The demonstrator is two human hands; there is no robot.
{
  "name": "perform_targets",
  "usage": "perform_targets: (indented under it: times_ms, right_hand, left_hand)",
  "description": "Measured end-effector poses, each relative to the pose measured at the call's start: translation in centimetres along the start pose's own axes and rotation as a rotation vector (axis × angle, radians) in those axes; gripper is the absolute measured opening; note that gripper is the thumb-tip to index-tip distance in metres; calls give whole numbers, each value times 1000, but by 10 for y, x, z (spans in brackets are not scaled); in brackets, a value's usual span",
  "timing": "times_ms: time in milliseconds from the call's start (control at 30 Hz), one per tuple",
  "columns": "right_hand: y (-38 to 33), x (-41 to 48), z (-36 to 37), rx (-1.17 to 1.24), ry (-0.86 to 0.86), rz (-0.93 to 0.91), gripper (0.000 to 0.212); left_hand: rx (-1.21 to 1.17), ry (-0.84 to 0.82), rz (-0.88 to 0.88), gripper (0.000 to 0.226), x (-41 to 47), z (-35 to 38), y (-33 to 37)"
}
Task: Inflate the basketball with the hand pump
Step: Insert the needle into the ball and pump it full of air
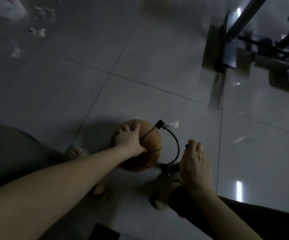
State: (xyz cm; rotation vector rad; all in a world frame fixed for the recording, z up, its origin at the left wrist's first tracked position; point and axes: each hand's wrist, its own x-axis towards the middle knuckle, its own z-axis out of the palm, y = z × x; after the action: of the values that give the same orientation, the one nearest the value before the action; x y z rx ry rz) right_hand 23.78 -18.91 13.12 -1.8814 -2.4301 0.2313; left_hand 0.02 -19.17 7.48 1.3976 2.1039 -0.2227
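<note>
The left hand (130, 141) is laid over the top of the ball (150, 144), with the fingers spread and curved to its surface and the thumb set against its near side, so that the ball is held down on the floor (157, 94). The right hand (194, 163) is curled round the handle (187, 146) of the pump (174, 168), of which only a dark end is seen past the fingers. The two hands are kept apart, with the hose (177, 148) arched between them. The hose is run from the pump's lower end, just beside the ball, up to a black fitting (159, 124) at the ball's far right side, and a white tag (173, 125) is seen by that fitting. A sandalled foot (162, 193) is planted below the right hand, near the pump; whether they touch cannot be told. A dark metal frame (230, 37) is seen at the upper right, well apart from the ball.
</note>
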Motion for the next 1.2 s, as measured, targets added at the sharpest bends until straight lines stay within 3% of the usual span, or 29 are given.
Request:
perform_targets:
  times_ms: [100,367,733,1200]
  right_hand:
    - [1,3,13,2,-31,1,27]
    - [-3,4,2,60,-110,-15,20]
    - [-26,-1,-147,45,98,-130,23]
    - [-1,9,-25,48,43,-43,12]
  left_hand:
    - [27,14,6,119,0,4,1]
    - [48,-17,-9,119,-3,4,0]
    - [-15,-43,31,126,-3,-5,-10]
    - [192,96,73,116,-9,5,11]
